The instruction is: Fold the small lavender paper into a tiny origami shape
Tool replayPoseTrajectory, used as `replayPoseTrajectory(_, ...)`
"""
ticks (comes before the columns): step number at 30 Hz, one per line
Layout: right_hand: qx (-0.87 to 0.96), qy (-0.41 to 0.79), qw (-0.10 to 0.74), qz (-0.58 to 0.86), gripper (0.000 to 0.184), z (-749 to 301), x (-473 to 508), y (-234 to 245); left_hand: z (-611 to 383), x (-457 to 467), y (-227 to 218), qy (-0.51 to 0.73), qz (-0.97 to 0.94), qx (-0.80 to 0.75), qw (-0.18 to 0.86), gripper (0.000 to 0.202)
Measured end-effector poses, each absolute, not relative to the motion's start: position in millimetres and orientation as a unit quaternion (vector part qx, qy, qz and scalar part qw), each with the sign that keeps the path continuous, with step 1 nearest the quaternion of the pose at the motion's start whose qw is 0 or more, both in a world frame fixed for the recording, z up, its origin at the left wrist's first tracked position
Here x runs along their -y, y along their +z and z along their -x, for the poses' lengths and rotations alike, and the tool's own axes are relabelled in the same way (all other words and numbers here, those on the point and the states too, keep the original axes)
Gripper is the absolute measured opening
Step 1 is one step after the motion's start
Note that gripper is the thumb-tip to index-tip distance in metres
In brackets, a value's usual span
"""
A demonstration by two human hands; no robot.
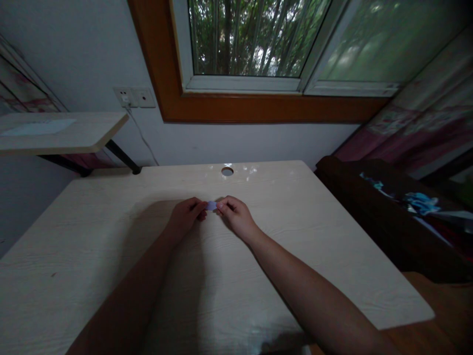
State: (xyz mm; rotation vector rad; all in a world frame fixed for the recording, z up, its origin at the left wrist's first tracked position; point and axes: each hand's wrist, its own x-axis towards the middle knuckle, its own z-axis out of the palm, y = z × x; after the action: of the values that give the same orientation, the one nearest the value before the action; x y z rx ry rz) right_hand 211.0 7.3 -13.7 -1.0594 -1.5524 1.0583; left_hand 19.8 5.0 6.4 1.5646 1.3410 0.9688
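Note:
Between my two hands is a small, flat, pale purple piece [211, 205], perhaps paper; its exact kind is too small to tell. My left hand [187, 213] pinches its left end between thumb and fingers. At the right end, the thumb and fingertips of my right hand [236, 215] grip it too. Both hands are over the far half of a pale wood-grain table [258, 276]. The ends of the piece are hidden under my fingertips.
A round cable hole [227, 171] is near the table's back edge. A raised shelf [74, 135] on black legs stands at the back left, with a sheet [39, 127] on it. A white cable [142, 135] hangs from the wall socket [135, 97]. Dark furniture [351, 197] adjoins the right side.

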Motion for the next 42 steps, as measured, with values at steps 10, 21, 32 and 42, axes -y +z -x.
replayPoseTrajectory(10, 0.568, 0.493, 0.513, 0.414, 0.027, -211.6, -12.5, -19.2, -17.3, -6.2, 5.5, 0.412, -0.605, -0.535, 0.421, 0.036)
replayPoseTrajectory(21, 0.575, 0.448, 0.524, 0.440, 0.024, -209.9, -9.7, -12.3, -18.6, -4.9, 8.0, 0.415, -0.607, -0.541, 0.409, 0.035)
replayPoseTrajectory(32, 0.638, 0.435, 0.470, 0.428, 0.025, -211.2, -6.9, -11.6, -20.0, -3.0, 8.3, 0.415, -0.618, -0.522, 0.416, 0.031)
replayPoseTrajectory(42, 0.599, 0.475, 0.492, 0.416, 0.024, -211.2, -10.1, -17.1, -18.9, -5.8, 2.9, 0.511, -0.574, -0.487, 0.415, 0.032)
